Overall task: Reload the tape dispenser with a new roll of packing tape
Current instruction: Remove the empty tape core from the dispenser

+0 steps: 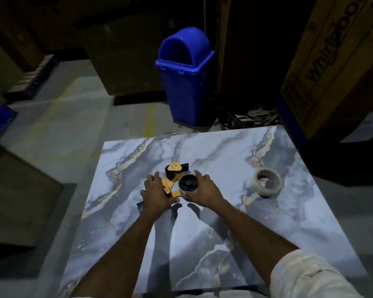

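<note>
A yellow and black tape dispenser (173, 172) lies flat near the middle of the marble-patterned table (289, 233). My left hand (156, 193) presses down on its yellow handle end. A roll sits on the dispenser's black hub (188, 183), and my right hand (205, 189) curls around that roll's right side. A second roll of clear packing tape (267, 182) lies flat on the table to the right, apart from both hands.
A blue swing-lid bin (184, 78) stands on the floor beyond the table's far edge. A large cardboard carton (332, 61) rises at the right. Another box (19, 198) sits low at the left, with grey floor between.
</note>
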### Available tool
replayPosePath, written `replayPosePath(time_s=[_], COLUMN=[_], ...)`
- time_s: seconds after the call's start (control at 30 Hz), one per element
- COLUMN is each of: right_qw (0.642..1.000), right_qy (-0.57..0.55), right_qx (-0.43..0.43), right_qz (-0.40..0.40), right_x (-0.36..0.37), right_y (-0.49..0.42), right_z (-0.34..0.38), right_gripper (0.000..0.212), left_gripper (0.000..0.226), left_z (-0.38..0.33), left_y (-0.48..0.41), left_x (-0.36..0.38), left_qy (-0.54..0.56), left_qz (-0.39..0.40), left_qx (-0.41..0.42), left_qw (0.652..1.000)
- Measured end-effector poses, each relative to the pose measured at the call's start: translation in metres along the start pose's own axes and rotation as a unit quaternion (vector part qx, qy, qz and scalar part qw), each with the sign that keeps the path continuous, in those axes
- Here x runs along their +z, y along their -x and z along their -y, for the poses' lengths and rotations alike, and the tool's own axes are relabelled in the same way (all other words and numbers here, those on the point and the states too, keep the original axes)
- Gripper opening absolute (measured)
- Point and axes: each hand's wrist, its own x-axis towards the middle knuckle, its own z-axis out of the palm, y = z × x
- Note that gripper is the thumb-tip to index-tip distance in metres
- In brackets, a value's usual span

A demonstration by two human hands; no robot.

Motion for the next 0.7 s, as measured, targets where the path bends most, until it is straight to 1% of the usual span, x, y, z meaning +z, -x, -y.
replayPosePath(time_s=[0.07,0.13,0.2,0.3,0.37,0.43,0.47,0.5,0.57,0.6,0.63,0.7], right_qw=[1.000,1.000,1.000,0.999,0.999,0.998,0.998,0.997,0.995,0.994,0.994,0.993], right_qy=[0.011,0.015,0.019,0.035,0.035,0.044,0.052,0.064,0.082,0.088,0.093,0.102], right_qx=[0.011,0.017,0.012,0.008,0.021,0.035,0.044,0.050,0.057,0.056,0.053,0.044], right_qz=[0.013,0.013,0.006,0.001,-0.006,-0.001,0.009,0.018,0.030,0.035,0.037,0.037], right_x=[0.003,0.006,0.010,0.008,0.005,0.003,0.001,0.000,0.000,0.001,0.002,0.005], right_y=[-0.004,-0.007,-0.010,-0.010,-0.009,-0.007,-0.006,-0.006,-0.006,-0.006,-0.006,-0.008], right_z=[0.008,0.011,0.010,0.010,0.008,0.005,0.005,0.004,0.005,0.006,0.006,0.007], right_gripper=[0.099,0.085,0.073,0.067,0.071,0.087,0.098,0.106,0.115,0.116,0.115,0.109], left_gripper=[0.133,0.137,0.135,0.126,0.113,0.105,0.109,0.117,0.137,0.141,0.142,0.141], left_z=[0.007,0.012,0.016,0.020,0.021,0.020,0.019,0.018,0.014,0.011,0.008,0.004], left_y=[-0.004,-0.008,-0.014,-0.013,-0.009,-0.005,-0.004,-0.003,0.003,0.004,0.003,-0.007], left_x=[-0.003,-0.008,-0.006,-0.004,0.002,0.007,0.010,0.012,0.016,0.016,0.016,0.016], left_qy=[0.058,0.075,0.079,0.084,0.088,0.088,0.100,0.117,0.124,0.109,0.087,0.010], left_qz=[0.003,0.045,0.090,0.115,0.125,0.124,0.124,0.121,0.083,0.057,0.038,0.038], left_qx=[-0.032,-0.050,-0.038,-0.015,0.005,0.023,0.026,0.026,0.013,0.011,0.026,0.128], left_qw=[0.998,0.995,0.992,0.990,0.988,0.988,0.987,0.985,0.989,0.992,0.995,0.991])
